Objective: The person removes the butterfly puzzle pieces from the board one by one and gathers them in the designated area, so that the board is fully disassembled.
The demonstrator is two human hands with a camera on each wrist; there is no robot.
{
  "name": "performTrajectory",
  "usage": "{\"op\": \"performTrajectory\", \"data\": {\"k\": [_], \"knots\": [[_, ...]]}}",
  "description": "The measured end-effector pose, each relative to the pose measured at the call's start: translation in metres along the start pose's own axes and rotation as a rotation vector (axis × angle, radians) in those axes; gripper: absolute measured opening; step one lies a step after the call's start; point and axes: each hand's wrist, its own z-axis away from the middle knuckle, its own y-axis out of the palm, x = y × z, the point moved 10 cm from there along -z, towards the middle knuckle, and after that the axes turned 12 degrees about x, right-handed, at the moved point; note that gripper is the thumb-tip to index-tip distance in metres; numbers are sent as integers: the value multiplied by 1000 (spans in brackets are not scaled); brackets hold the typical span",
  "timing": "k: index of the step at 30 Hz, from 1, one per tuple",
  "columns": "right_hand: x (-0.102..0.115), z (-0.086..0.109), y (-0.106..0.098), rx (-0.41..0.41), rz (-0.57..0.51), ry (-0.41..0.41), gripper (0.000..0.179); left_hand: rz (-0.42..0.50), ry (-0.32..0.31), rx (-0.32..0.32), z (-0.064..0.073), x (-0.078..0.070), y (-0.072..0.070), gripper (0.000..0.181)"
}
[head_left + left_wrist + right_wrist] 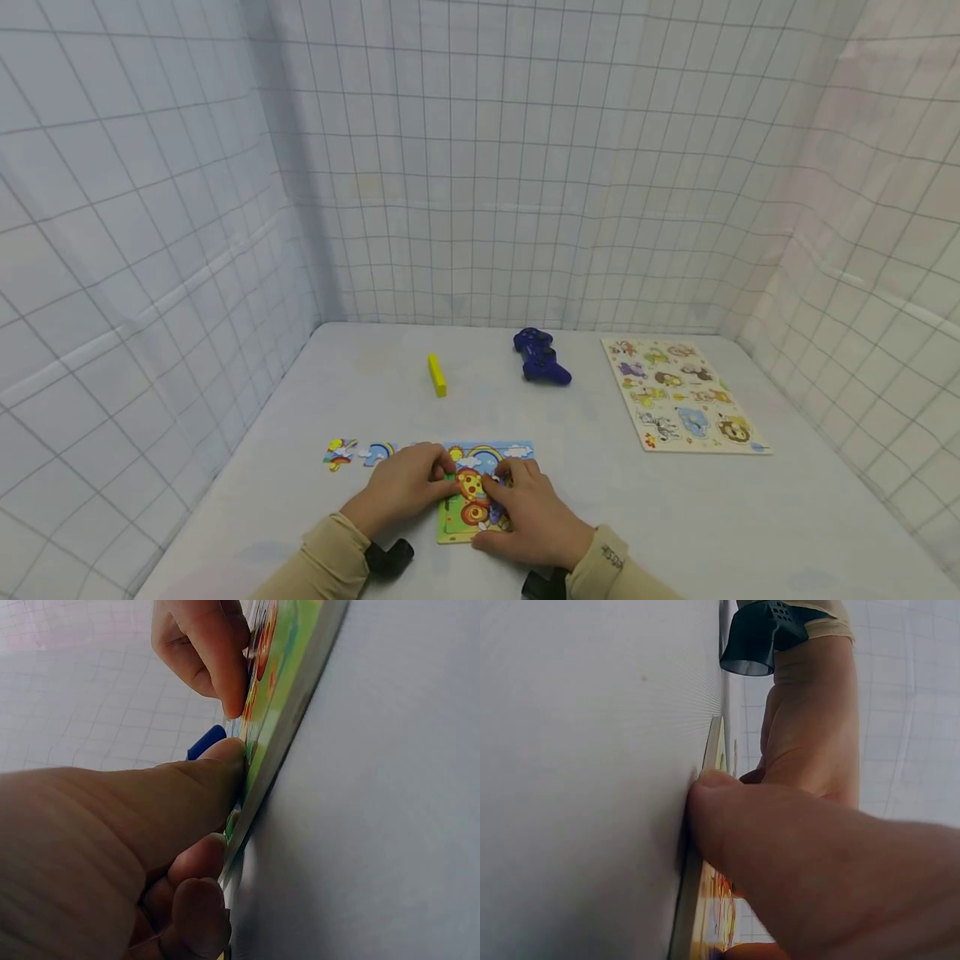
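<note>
A small jigsaw puzzle [459,527] with a giraffe, a lion and a rainbow lies in a shallow tray on the white table. From the left, my left hand [405,487] grips its side, thumb on the picture and the other fingers curled at the edge. My right hand [536,517] holds the right side; its thumb [716,799] is against the near edge of the tray and an index finger presses onto the giraffe area. In the left wrist view, the right hand's fingers [214,656] touch the picture close to the left thumb. Part of the right side is hidden.
Loose jigsaw pieces [341,451] lie left of the puzzle, another piece [377,453] beside my left hand. Farther back are a yellow block [437,376] and a blue game controller [540,357]. An animal puzzle board [671,396] lies at the right. Gridded cloth walls [480,167] enclose the table.
</note>
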Motion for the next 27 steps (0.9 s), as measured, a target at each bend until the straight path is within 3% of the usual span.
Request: {"op": "performTrajectory", "data": {"k": [21, 27], "knots": [[2, 1, -3, 3, 25, 22, 82, 13, 15, 21, 3, -5, -2, 33], [0, 0, -1, 9, 23, 26, 82, 36, -11, 28, 1, -2, 1, 34]]}}
